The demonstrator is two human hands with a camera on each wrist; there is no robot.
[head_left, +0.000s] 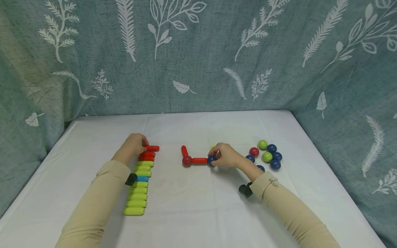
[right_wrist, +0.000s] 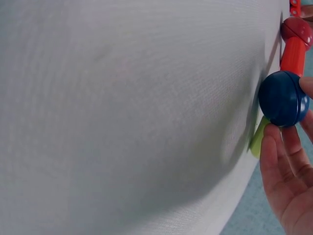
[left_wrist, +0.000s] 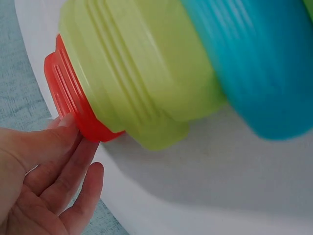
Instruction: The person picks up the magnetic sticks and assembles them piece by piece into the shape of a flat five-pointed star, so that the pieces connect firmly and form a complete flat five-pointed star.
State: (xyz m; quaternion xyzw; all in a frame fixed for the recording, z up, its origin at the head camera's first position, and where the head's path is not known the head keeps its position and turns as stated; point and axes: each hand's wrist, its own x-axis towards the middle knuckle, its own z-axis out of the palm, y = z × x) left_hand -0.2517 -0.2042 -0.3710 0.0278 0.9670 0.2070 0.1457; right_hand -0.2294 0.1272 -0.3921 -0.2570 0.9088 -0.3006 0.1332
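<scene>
At the far end of a column of rods, my left hand (head_left: pixel 134 146) pinches a red rod (head_left: pixel 153 148) between thumb and fingers. Two more red rods (head_left: pixel 146 156) lie just nearer in the column. My right hand (head_left: pixel 228 155) grips a blue ball (right_wrist: pixel 281 100) with its fingertips. That ball sits at the right end of a joined piece: a red rod (head_left: pixel 199 161) runs from it to a red ball (head_left: pixel 187 161). From the red ball another red rod (head_left: pixel 184 150) points away toward the back. A yellow-green rod (right_wrist: pixel 257 139) shows beside the blue ball, partly hidden by my fingers.
Yellow-green rods (head_left: pixel 138 197) and one blue rod (head_left: pixel 142 178) continue the column toward me. Right of my right hand lie loose balls: several blue (head_left: pixel 275 164), two green (head_left: pixel 267 157) and a red one (head_left: pixel 254 152). A patterned curtain (head_left: pixel 198 75) hangs behind the white-covered table (head_left: pixel 186 220).
</scene>
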